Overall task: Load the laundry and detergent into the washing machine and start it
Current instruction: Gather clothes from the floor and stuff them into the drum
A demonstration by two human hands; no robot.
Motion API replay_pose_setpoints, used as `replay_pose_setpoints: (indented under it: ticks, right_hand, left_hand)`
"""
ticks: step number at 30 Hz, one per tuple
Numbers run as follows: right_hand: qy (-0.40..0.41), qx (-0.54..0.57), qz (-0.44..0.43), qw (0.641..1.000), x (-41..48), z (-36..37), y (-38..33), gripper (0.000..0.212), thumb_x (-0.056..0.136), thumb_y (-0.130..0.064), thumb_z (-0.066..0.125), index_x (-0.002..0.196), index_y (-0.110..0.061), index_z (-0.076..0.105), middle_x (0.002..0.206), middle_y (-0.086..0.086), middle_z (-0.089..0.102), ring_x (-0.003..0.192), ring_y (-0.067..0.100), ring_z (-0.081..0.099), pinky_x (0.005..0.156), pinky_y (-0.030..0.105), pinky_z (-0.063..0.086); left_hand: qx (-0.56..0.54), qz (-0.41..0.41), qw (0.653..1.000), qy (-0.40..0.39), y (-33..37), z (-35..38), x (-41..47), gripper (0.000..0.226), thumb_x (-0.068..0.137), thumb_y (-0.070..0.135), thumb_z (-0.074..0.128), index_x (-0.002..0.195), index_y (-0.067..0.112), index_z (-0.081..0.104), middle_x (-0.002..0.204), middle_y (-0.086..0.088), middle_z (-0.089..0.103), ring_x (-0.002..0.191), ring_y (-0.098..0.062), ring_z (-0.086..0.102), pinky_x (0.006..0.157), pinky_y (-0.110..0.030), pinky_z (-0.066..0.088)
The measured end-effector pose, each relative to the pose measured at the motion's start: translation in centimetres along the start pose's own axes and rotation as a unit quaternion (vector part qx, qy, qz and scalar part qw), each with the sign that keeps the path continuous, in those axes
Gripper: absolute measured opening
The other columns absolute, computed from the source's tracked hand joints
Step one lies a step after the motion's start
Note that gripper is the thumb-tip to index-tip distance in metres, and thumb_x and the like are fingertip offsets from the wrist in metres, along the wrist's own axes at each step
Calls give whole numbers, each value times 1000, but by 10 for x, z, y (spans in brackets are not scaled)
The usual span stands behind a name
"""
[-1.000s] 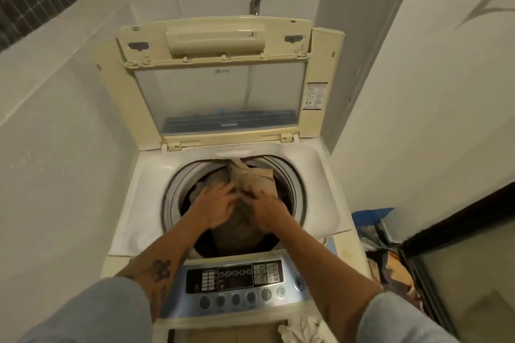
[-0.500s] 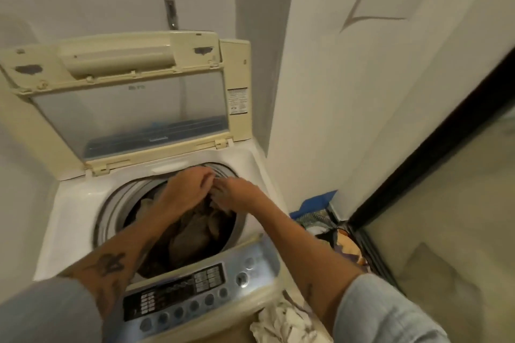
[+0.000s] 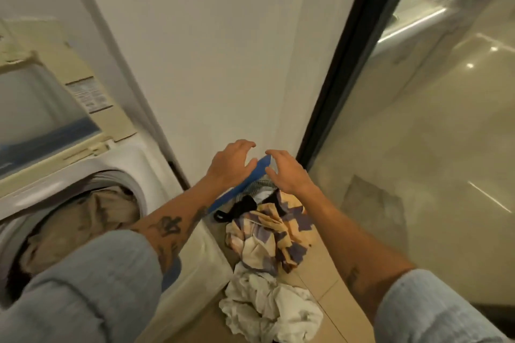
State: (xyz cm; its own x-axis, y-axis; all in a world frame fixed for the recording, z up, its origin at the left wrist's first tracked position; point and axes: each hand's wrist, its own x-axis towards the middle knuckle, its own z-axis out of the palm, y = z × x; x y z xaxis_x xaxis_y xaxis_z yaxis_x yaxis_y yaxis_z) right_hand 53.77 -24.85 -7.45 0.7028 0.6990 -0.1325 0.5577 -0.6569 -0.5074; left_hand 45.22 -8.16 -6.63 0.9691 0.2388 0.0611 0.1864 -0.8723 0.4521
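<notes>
The top-loading washing machine (image 3: pixel 156 175) stands at the left with its lid (image 3: pixel 55 83) raised. Beige and brown clothes (image 3: pixel 92 220) fill its drum. To its right, a pile of laundry lies on the floor: a yellow-and-purple patterned cloth (image 3: pixel 273 234), a black item (image 3: pixel 242 207) and a white cloth (image 3: pixel 267 306). A blue basket edge (image 3: pixel 245 184) shows behind the pile. My left hand (image 3: pixel 231 166) and my right hand (image 3: pixel 287 172) hover side by side above the pile, fingers spread, holding nothing.
A white wall (image 3: pixel 223 64) rises straight behind the pile. A black-framed glass door (image 3: pixel 348 64) runs along the right. My sleeve covers the machine's control panel. Beige floor tiles (image 3: pixel 331 281) lie by the clothes.
Both hands have left the drum and swung right to above the floor pile. The view turned right with them; the beige clothes stay in the drum.
</notes>
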Motion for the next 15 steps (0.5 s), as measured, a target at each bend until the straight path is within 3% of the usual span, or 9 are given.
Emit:
replay_pose_setpoints:
  ticks: [7, 15]
  right_hand:
    - [-29, 30, 63, 997, 17, 79, 117, 57, 97, -30, 56, 149, -17, 36, 150, 6, 39, 137, 26, 39, 109, 39, 37]
    - [-102, 51, 121, 986, 31, 235, 256, 59, 95, -37, 57, 147, -18, 36, 148, 10, 40, 134, 33, 40, 103, 48, 42]
  left_hand:
    - [16, -56, 995, -78, -11, 138, 41, 57, 97, 41, 48, 145, 16, 34, 149, -8, 38, 131, -31, 41, 99, -50, 44]
    - [-33, -221, 961, -165, -83, 343, 28, 74, 89, 56, 52, 148, 24, 21, 153, -13, 27, 139, -38, 27, 106, -58, 34]
